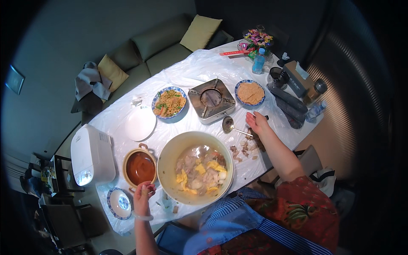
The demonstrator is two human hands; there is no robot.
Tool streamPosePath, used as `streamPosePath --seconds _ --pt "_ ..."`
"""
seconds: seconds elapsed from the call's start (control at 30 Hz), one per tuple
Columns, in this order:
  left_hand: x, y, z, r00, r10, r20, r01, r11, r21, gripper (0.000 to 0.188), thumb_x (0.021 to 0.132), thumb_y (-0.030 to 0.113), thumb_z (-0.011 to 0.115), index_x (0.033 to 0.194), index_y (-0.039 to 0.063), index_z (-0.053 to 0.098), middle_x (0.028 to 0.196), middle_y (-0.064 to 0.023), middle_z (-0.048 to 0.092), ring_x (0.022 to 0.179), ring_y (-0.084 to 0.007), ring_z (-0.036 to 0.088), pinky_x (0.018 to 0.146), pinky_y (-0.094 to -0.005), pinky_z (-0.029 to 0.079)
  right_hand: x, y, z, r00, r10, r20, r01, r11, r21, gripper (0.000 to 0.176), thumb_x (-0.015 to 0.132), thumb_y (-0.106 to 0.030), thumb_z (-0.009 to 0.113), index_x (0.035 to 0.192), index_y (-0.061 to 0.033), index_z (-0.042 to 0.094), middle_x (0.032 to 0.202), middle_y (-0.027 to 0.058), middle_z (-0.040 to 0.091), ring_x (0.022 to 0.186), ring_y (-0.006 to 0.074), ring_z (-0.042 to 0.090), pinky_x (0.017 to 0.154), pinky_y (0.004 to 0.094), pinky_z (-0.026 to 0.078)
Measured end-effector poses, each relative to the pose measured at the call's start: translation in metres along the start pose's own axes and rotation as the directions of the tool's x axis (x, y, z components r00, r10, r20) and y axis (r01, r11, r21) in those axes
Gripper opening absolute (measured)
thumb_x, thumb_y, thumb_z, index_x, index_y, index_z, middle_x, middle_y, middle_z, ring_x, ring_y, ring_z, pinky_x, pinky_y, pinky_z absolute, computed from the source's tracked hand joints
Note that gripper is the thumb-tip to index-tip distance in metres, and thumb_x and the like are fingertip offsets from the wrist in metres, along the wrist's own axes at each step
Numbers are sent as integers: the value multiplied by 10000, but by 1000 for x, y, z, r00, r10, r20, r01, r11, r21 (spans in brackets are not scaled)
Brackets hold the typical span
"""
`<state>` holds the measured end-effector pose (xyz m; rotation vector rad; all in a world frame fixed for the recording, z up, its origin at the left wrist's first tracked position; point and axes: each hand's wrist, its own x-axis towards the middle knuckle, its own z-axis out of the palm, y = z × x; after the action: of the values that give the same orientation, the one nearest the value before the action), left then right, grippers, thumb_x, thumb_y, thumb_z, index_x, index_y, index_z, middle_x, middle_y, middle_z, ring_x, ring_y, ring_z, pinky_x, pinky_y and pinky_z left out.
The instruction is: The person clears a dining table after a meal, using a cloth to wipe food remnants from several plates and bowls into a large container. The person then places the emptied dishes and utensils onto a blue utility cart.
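My right hand (257,122) is held palm inward with its fingers extended, and nothing shows in it. Near it lies a metal ladle (228,124), its handle partly hidden by my forearm. Loose meat scraps (244,149) lie on the plastic sheet beside the handle. My left hand (145,193) has loosely bent fingers with no object visible in them, by the front rim of a brown clay pot (141,167); contact cannot be made out. Right in front of me stands a large pot (165,159) holding meat pieces and yellow egg-like strips (182,179) in broth.
Beyond the pot are a portable gas stove (211,98), a bowl of sliced lotus root (169,102) and a bowl of tan food (251,92). A white plate (140,123), a rice cooker (92,156) and a patterned bowl (119,203) are on the left. Bottles and a tissue box (298,79) stand far right.
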<state>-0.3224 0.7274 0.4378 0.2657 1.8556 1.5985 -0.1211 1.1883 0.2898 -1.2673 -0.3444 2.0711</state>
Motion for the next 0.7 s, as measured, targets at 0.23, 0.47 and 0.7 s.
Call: streamPosePath --seconds 0.23,0.47,0.7 --pt "13 0 34 999 -41 -31 42 999 28 275 873 300 450 976 59 531 830 -1 566 753 -90 529 691 -242 441 87 -4 22 995 -90 -42 91 996 17 270 871 -141 337 1105 -15 384 965 185 524 790 279 561 666 382 501" --pt "-8 -16 24 996 -73 -58 70 996 -50 264 875 259 450 974 24 518 874 -59 570 778 -131 539 713 -269 442 75 -17 30 951 -288 -110 282 957 -71 422 799 -48 382 1196 -165 299 1120 111 455 834 256 554 562 365 512" --pt "-22 -34 -4 995 -52 -89 39 990 -137 248 877 244 441 973 27 514 855 -75 578 769 -145 551 707 -284 458 -56 -59 60 854 -467 228 515 703 -490 305 791 -100 444 1093 -75 410 830 72 577 547 139 570 393 245 470"
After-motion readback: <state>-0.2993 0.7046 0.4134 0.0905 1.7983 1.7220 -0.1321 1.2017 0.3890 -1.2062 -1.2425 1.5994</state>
